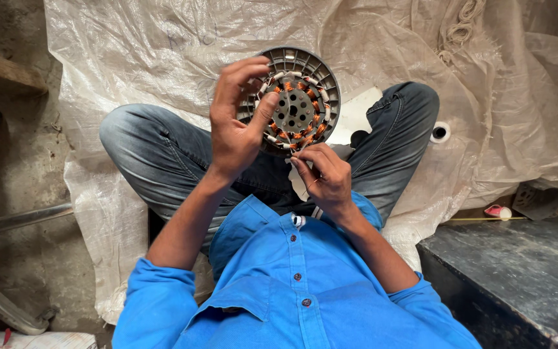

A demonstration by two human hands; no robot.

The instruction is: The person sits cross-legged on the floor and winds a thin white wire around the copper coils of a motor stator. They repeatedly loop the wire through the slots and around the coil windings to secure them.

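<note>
Dull grey metal stator (298,103) with glossy copper windings — crinkled woven plastic sheet (163,52).

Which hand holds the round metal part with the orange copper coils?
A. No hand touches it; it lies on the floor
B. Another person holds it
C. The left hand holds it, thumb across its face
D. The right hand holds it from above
C: the left hand grips the round stator, thumb pressed on its face and fingers curled over its rim, while the right hand pinches something small just below its lower edge.
</note>
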